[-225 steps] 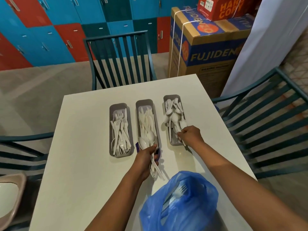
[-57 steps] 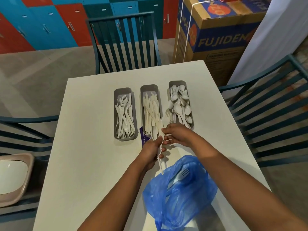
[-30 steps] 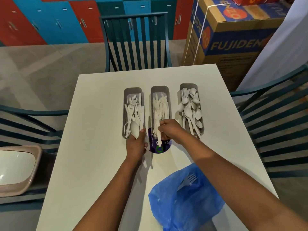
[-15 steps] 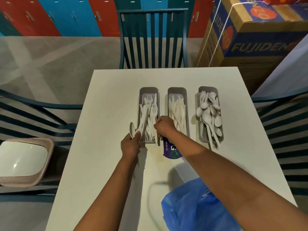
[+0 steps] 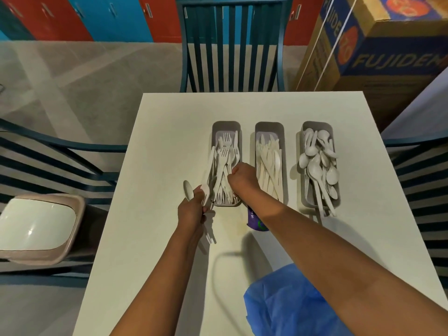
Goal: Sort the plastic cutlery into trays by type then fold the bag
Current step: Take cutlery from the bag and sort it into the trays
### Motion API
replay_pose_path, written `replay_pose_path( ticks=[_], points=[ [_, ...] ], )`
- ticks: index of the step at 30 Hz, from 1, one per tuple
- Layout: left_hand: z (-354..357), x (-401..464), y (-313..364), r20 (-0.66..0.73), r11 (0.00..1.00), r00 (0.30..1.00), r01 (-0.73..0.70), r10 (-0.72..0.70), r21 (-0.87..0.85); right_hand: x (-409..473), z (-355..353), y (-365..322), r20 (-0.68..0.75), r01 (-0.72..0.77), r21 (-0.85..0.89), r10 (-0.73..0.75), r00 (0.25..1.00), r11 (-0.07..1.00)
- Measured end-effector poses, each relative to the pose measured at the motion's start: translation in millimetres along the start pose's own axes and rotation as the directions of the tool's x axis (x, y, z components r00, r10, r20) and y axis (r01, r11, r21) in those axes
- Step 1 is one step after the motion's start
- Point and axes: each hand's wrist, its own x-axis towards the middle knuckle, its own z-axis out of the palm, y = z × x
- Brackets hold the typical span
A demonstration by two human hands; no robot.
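Note:
Three grey trays stand side by side on the white table (image 5: 157, 238). The left tray (image 5: 226, 124) holds white forks, the middle tray (image 5: 269, 126) knives, the right tray (image 5: 317, 125) spoons. My left hand (image 5: 191, 212) is closed around white spoons (image 5: 188, 189) just left of the fork tray's near end. My right hand (image 5: 242, 179) hovers over the fork tray with fingers curled among the forks; whether it grips one is hidden. The blue plastic bag (image 5: 291, 304) lies crumpled at the table's near edge under my right forearm.
A purple label (image 5: 255, 220) lies on the table in front of the middle tray. Dark teal slatted chairs (image 5: 232, 44) stand at the far, left and right sides. A pink bin with a white lid (image 5: 38, 226) sits at left. A cardboard box (image 5: 375, 57) stands at far right.
The view has swung right, so the table sits more to the right. My right hand moved from the knife tray over to the fork tray. My left hand still holds spoons.

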Motion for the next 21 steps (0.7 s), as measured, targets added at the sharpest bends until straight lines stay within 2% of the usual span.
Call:
replay_pose_path(
  ticks=[6,11,14,21],
  points=[
    [-0.3,5.2,-1.8,-0.018,0.999,1.000,-0.016,0.017,0.047,-5.1,-2.9,1.6,-0.032,0.086,0.024,-0.085,0.996,0.996],
    [6.6,8.8,-2.6,-0.050,0.968,0.987,-0.137,0.151,0.210,-23.3,-13.2,8.1,-0.028,0.145,0.069,-0.144,0.989,0.987],
    [14.1,12.7,-0.4,-0.052,0.911,0.969,-0.209,0.243,0.356,-36.1,-17.1,18.9,-0.004,0.145,0.058,-0.145,0.989,0.988],
    [19.3,17.4,-2.5,0.068,0.713,0.918,-0.348,0.390,0.609,-55.3,-27.6,42.3,0.002,0.109,0.016,-0.109,0.994,0.994]
  ],
)
